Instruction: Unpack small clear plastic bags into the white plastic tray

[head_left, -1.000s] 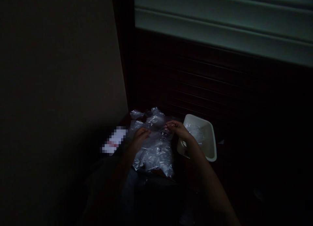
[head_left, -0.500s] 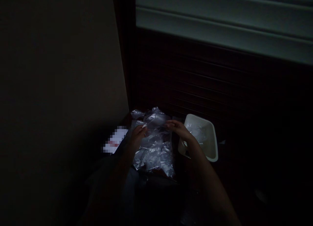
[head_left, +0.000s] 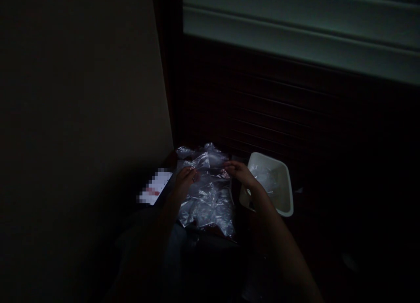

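A heap of clear, crinkled plastic bags [head_left: 206, 207] lies in the lower middle of the dim head view. At the heap's upper left my left hand [head_left: 185, 178] is closed on a clear plastic bag [head_left: 201, 161], its fingers pinched together. My right hand [head_left: 239, 171] is at the upper right of the heap, fingertips pressed together on the other side of the same bag. The bag stretches between both hands above the rest of the plastic. Darkness hides the fine detail of the fingertips.
Right of the heap stands a white plastic bin [head_left: 287, 189] with clear plastic inside. A lit phone [head_left: 155, 187] lies to the left. Behind are a dark slatted panel [head_left: 262, 115] and a pale wall [head_left: 82, 97] on the left.
The plastic between my hands has changed shape and now shows a bright, creased fold near my left hand. Both hands have barely moved.
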Motion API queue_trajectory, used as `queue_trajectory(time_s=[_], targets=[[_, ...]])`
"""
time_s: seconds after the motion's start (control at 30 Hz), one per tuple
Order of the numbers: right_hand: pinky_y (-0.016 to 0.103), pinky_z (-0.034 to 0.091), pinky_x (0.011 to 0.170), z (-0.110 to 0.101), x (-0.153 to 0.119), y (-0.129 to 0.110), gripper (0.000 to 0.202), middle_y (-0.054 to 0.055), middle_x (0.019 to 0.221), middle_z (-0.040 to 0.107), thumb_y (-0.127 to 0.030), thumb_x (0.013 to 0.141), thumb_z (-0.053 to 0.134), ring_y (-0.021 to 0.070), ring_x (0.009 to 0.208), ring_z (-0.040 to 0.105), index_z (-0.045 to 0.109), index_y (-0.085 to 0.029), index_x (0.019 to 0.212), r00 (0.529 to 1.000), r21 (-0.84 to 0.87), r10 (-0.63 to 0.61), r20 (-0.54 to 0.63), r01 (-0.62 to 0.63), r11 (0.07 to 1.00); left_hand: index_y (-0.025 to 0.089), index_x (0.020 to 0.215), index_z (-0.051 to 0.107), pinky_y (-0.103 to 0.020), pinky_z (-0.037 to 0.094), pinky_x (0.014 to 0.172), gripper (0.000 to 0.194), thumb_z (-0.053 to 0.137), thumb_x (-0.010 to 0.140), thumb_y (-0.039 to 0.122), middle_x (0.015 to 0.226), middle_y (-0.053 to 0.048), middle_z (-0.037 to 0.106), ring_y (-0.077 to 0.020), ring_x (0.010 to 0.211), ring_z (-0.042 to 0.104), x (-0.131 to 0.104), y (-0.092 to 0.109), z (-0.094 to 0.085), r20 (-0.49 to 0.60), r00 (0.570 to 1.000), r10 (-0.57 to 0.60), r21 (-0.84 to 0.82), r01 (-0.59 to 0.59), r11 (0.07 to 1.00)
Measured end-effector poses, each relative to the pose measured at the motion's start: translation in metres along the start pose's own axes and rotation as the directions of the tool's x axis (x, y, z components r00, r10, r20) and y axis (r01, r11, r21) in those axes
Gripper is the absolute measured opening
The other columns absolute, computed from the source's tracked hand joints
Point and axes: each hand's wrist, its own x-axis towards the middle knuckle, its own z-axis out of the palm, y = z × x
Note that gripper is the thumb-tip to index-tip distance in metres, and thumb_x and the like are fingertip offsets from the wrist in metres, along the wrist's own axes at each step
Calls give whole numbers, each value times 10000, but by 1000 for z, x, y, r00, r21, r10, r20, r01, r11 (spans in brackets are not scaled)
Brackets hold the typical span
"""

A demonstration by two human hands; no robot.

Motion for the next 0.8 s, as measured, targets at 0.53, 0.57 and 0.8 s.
queue_trajectory(time_s=[0.53, 0.57, 0.8], targets=[[272, 446, 625, -1, -2, -3, 261, 34, 759, 689, -410, 646, 671, 142, 653, 595, 667, -175, 760, 999, -37, -33, -11, 33, 999, 141, 745, 626, -297, 499, 681, 301, 771, 520, 280, 764, -50, 660, -177, 718, 625, -1, 2, -3, -35, 999, -8, 46, 9, 999], [269, 441, 617, -1, -2, -4, 261, 29, 748, 687, -408, 644, 673, 137, 641, 585, 674, -175, 762, 999, -53, -46, -18, 45, 998, 138, 730, 630, -294, 499, 686, 291, 772, 521, 282, 761, -50, 660, -173, 719, 623, -2, 2, -3, -33, 999, -4, 47, 6, 999], [295, 452, 644, -3, -3, -4, 269, 34, 773, 690, -394, 647, 671, 156, 673, 596, 709, -193, 821, 1000, -4, -22, -1, 22, 1000, 140, 687, 641, -312, 488, 724, 220, 764, 545, 256, 734, -43, 658, -165, 715, 615, -1, -1, -5, -1, 1000, -8, -22, 8, 1000]])
